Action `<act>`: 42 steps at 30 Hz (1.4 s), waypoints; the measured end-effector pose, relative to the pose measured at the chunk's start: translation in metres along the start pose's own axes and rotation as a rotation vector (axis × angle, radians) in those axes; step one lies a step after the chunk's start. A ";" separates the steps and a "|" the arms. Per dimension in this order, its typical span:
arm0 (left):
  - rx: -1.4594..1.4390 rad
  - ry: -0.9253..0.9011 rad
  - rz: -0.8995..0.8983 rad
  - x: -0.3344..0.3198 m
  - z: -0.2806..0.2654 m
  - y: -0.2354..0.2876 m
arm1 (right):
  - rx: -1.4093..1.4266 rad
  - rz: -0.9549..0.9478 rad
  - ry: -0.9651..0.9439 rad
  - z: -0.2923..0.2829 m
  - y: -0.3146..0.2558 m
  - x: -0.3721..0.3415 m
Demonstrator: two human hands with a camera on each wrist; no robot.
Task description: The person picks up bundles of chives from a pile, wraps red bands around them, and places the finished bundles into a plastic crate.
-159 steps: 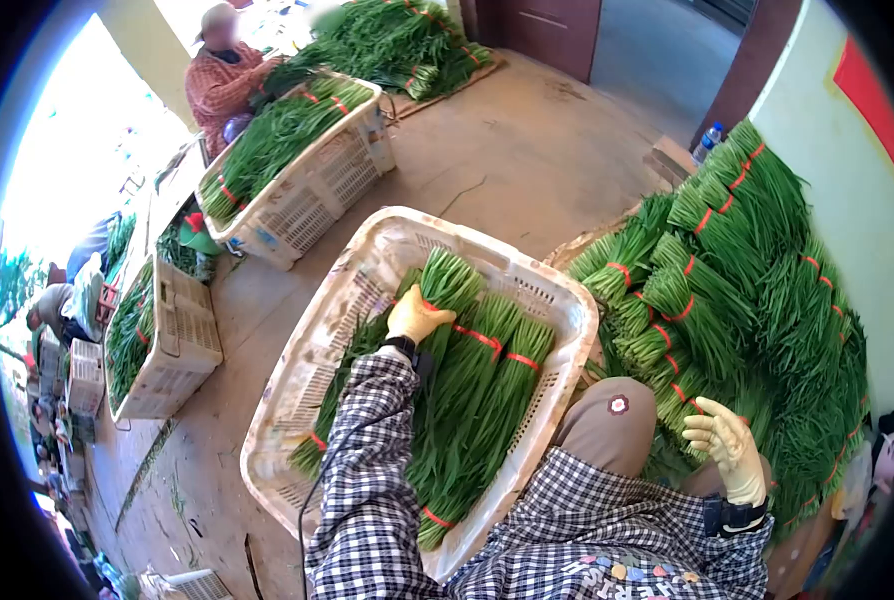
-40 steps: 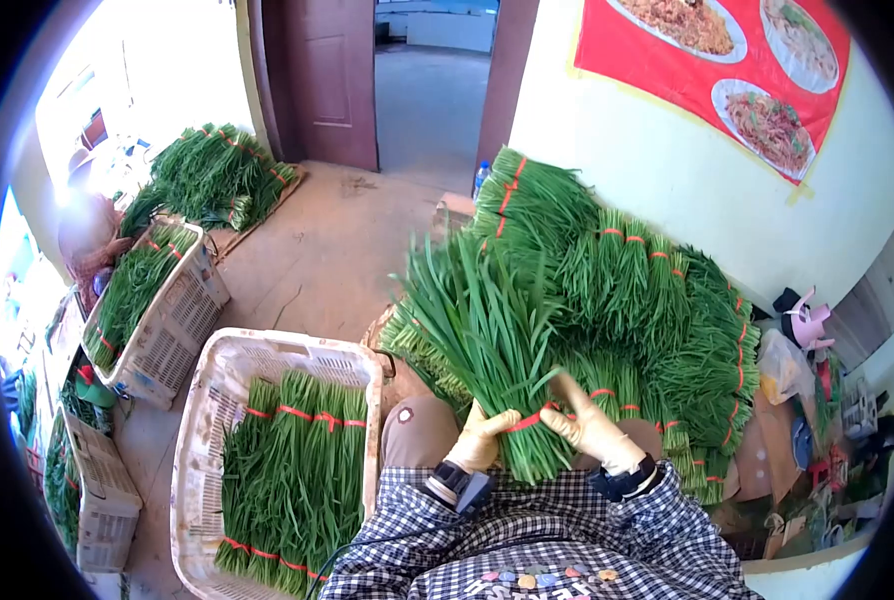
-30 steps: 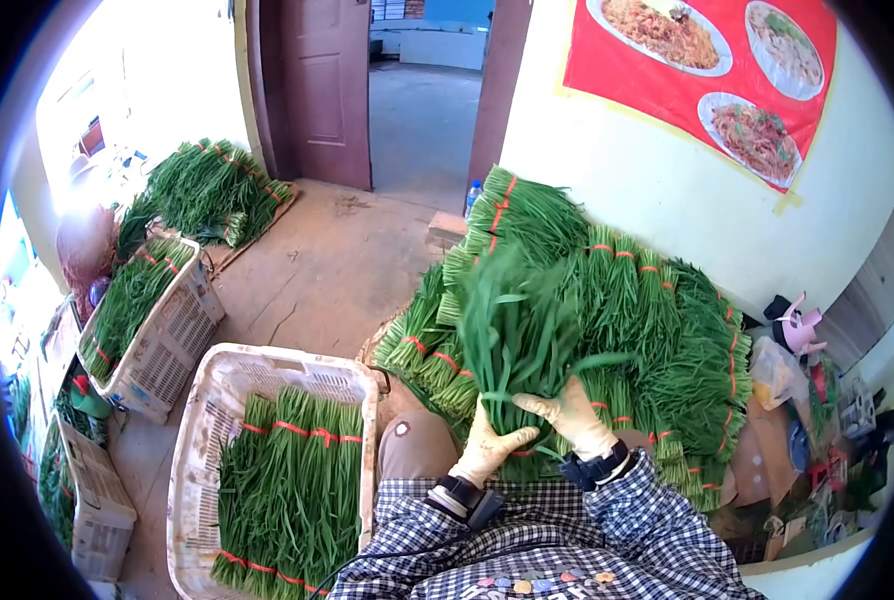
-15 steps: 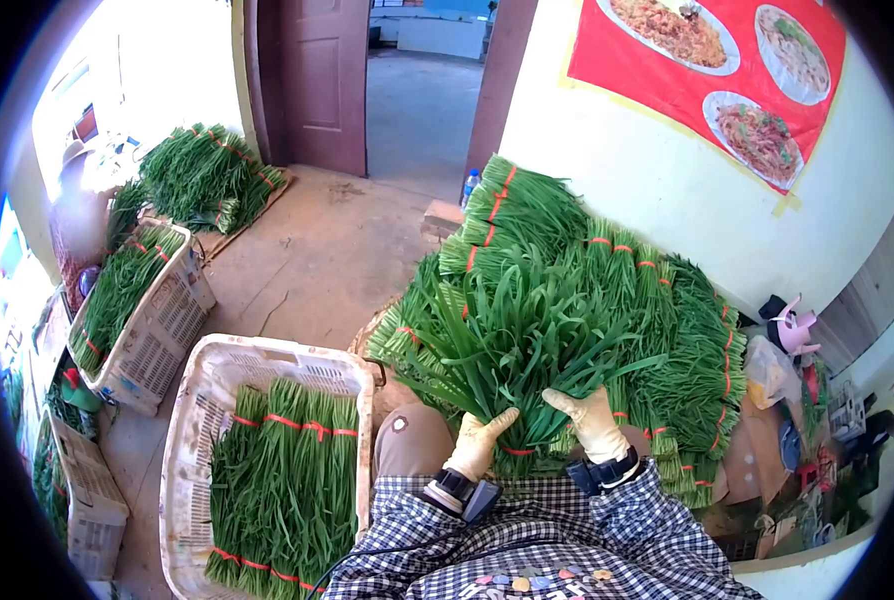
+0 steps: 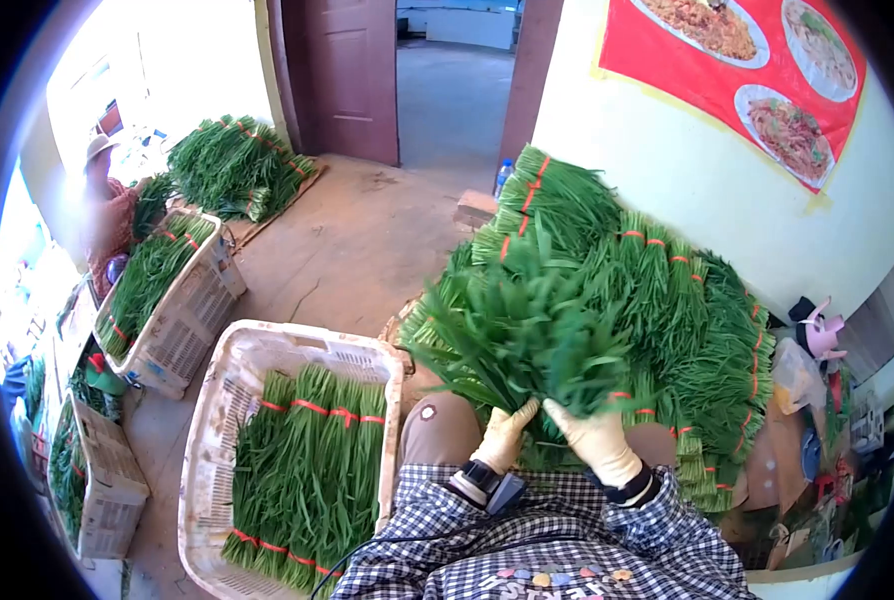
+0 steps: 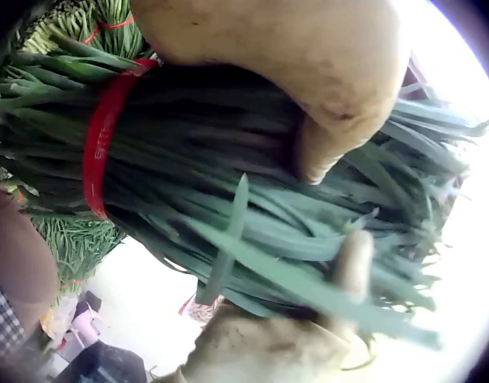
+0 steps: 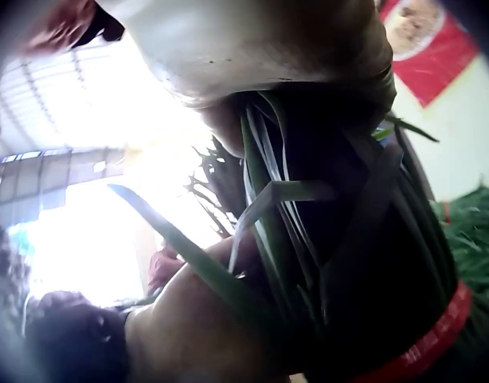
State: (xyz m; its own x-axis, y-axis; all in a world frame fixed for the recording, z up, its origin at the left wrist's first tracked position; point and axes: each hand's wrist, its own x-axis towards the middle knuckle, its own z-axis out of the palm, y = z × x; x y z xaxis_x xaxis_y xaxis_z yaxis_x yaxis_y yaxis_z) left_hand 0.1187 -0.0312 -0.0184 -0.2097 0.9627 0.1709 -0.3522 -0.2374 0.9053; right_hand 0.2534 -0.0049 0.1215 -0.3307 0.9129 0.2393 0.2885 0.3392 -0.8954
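Note:
In the head view, a leafy bunch of garlic chives (image 5: 527, 320) stands above my knees, leaf ends pointing away and blurred. My left hand (image 5: 505, 438) grips its near side from the left, thumb over the leaves. From the right, my right hand (image 5: 599, 440) holds the same bunch, fingers near the left thumb. Both wear pale gloves. The left wrist view shows a red band (image 6: 105, 144) round the bunch, and one loose leaf (image 6: 292, 275) sticking out across it. In the right wrist view the hand curls over the dark leaves. The cut stem ends are hidden.
A white plastic crate (image 5: 392, 400) with tied bunches stands left of my knee. Right and ahead, a large pile of tied bunches (image 5: 657, 290) leans against the wall. Further left are another filled crate (image 5: 182, 345) and a seated person (image 5: 112, 215). A bottle (image 5: 504, 178) stands near the doorway.
Earlier my left hand gripped a bunch in the crate and the right was empty. Now both hold a bunch over my lap. In the last half second the hands drew together and the leaves swayed.

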 end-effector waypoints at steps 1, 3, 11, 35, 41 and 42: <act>-0.546 0.009 -0.337 0.005 -0.018 -0.026 | -0.235 -0.173 -0.026 0.008 -0.006 -0.006; -1.099 0.007 -0.606 0.007 -0.036 -0.036 | -0.507 -0.429 -0.124 0.024 -0.041 -0.008; -0.920 -0.065 -0.278 0.019 -0.019 -0.014 | -0.688 -0.516 -0.412 0.060 -0.058 -0.024; -0.664 0.050 0.076 -0.012 -0.060 0.041 | -0.340 -0.347 -0.332 0.016 -0.035 0.010; -0.308 -0.092 -0.194 -0.114 -0.101 0.174 | -0.797 -0.943 -0.265 0.084 -0.113 0.061; 0.182 -0.315 -0.115 -0.129 -0.093 0.192 | -0.838 -1.044 -0.305 0.098 -0.127 0.063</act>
State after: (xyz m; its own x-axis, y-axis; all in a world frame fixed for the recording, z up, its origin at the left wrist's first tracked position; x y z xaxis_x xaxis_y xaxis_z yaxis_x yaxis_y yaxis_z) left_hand -0.0066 -0.2131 0.0977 0.1219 0.9812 0.1497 -0.1831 -0.1260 0.9750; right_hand 0.1076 -0.0126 0.2137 -0.8783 0.1029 0.4669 0.2018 0.9651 0.1669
